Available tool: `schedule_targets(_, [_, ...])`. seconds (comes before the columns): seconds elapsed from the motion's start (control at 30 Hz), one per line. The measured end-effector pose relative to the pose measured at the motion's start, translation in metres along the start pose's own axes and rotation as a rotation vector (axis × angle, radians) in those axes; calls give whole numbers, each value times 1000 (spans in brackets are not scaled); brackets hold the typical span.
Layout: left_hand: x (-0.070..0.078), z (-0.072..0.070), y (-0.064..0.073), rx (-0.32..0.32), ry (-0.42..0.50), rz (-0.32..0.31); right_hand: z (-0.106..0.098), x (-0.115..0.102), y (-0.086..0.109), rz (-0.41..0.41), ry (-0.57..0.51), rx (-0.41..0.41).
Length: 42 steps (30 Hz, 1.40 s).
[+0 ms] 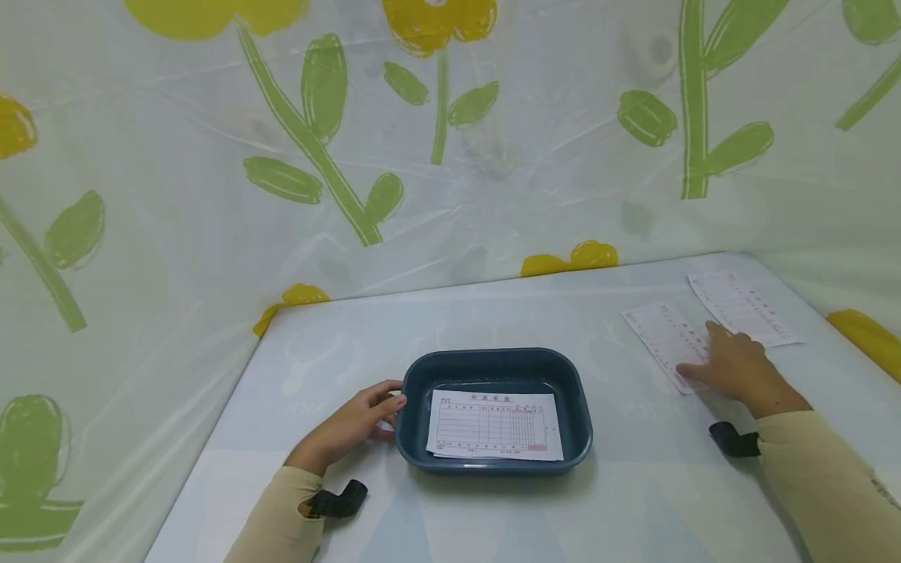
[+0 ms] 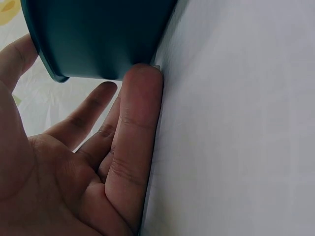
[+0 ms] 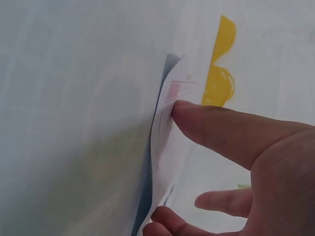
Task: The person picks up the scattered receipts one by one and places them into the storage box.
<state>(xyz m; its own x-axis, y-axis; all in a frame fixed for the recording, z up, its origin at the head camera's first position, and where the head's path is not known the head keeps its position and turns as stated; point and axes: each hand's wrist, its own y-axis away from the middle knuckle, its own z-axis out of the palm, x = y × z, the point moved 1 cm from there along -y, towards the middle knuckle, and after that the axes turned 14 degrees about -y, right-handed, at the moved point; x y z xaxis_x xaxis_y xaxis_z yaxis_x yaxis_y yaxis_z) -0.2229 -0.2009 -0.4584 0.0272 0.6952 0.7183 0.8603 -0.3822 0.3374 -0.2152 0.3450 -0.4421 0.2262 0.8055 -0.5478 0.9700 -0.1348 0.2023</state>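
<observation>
A dark teal tray point(image 1: 493, 367) stands mid-table with printed forms point(image 1: 496, 426) lying in it. My left hand point(image 1: 383, 414) rests against the tray's left wall, thumb by the rim. In the left wrist view its straight fingers point(image 2: 138, 123) touch the tray point(image 2: 98, 34). To the right, my right hand point(image 1: 704, 356) lies on a loose form point(image 1: 662, 332) on the table. The right wrist view shows the thumb point(image 3: 221, 128) pressing on this form point(image 3: 167, 132), whose edge curls up off the table.
A second loose form point(image 1: 742, 306) lies beyond the right hand near the table's far right corner. A flower-printed plastic sheet point(image 1: 450, 156) hangs behind and beside the white table point(image 1: 352, 336). A black strap point(image 1: 338, 500) sits on each wrist.
</observation>
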Motion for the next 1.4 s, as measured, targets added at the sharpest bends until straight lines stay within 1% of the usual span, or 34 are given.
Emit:
schedule_targets(0.2, [0,-2,0,-7,2,1,1,-4,0,-12,-14,-18])
schedule_targets(0.43, [0,0,-1,-3,2,-14,0,-3,0,-22,-52,-53])
schedule_targets(0.7, [0,2,-1,3,-9,-16,2,-4,-2,12,-103,-70])
schedule_targets(0.9, [0,1,0,8,-13,-14,1,-3,-4,12,-142,-69])
schedule_targets(1.03, [-1,1,-1,8,-10,-19,1,-3,-5,1,-147,-46])
schedule_targets(1.23, [-1,1,-1,8,-8,-22,2,-5,-3,-69,-133,26])
schedule_targets(1.3, [-1,1,-1,5,-10,-14,1,-7,-2,-84,-146,44])
schedule_targets(1.4, [0,1,0,1,-15,-9,0,-10,0,-83,-175,56])
